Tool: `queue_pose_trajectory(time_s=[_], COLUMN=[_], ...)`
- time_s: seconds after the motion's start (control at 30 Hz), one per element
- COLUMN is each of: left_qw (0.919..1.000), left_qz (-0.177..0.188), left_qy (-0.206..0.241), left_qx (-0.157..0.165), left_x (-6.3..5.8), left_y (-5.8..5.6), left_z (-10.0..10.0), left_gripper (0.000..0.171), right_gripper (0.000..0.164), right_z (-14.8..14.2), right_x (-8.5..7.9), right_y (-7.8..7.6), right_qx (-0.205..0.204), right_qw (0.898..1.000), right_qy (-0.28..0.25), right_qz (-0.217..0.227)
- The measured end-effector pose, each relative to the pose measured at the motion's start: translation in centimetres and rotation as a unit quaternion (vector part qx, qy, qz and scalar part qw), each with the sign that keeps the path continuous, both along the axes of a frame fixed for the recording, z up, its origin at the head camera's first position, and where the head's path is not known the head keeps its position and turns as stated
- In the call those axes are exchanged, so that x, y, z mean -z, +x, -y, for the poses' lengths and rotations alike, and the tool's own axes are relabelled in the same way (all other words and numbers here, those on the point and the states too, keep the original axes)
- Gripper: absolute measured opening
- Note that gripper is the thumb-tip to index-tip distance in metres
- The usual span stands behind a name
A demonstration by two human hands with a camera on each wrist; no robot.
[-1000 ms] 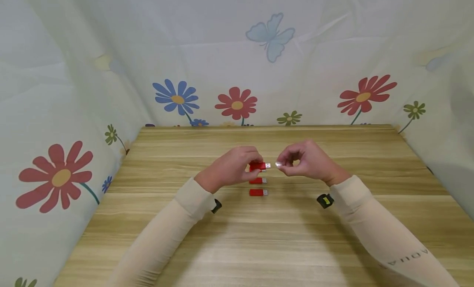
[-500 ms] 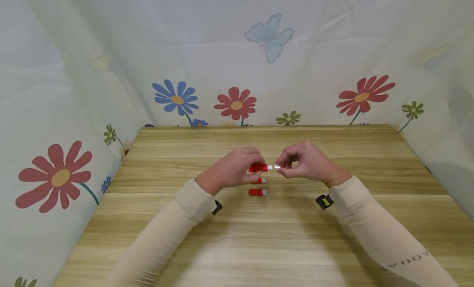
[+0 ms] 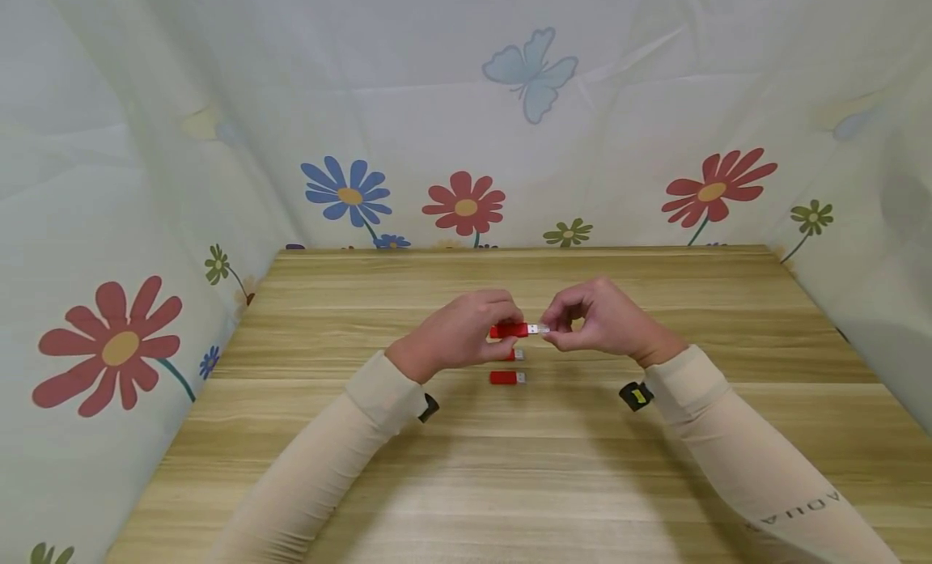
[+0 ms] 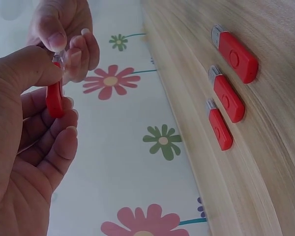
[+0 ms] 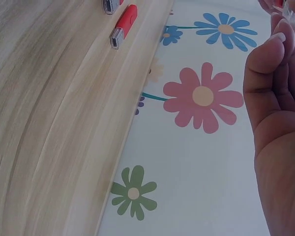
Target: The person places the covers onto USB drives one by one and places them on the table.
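Observation:
My left hand pinches a red USB flash drive between thumb and fingers, its metal plug pointing right. Opposite it, my right hand pinches a small clear cap, which sits at the tip of the plug. In the left wrist view the held flash drive is seen edge-on, with the fingertips of both hands close together. Fingers partly hide the clear cap in the right wrist view. Both hands are raised above the table.
Three more red flash drives with clear caps lie in a row on the wooden table: a near one, a middle one and a far one. A flower-printed curtain surrounds the table's back and sides.
The cap in my right hand has come from a gap apart up to the plug's tip. My left hand has shifted very slightly right with the flash drive.

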State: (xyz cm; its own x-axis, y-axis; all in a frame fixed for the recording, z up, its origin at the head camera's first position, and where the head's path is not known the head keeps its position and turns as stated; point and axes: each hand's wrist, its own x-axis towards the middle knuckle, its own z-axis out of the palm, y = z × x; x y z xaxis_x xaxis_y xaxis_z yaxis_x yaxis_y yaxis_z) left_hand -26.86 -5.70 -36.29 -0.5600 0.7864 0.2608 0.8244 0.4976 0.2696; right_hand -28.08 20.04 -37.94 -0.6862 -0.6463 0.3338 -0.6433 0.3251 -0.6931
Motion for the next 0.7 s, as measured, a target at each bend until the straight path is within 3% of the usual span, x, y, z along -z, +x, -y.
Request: queue_pose_trajectory(time_s=[0.7], left_qw=[0.9999], left_qz=[0.000], left_qy=[-0.013], left_qx=[0.000], left_x=[0.17], left_y=[-0.32], left_z=[-0.05], left_gripper=[0.024], right_gripper=[0.006], right_z=[0.21], right_x=[0.28], right_y=[-0.13], right_qx=[0.000], right_qw=[1.000], right_qy=[0.003], right_qz=[-0.006])
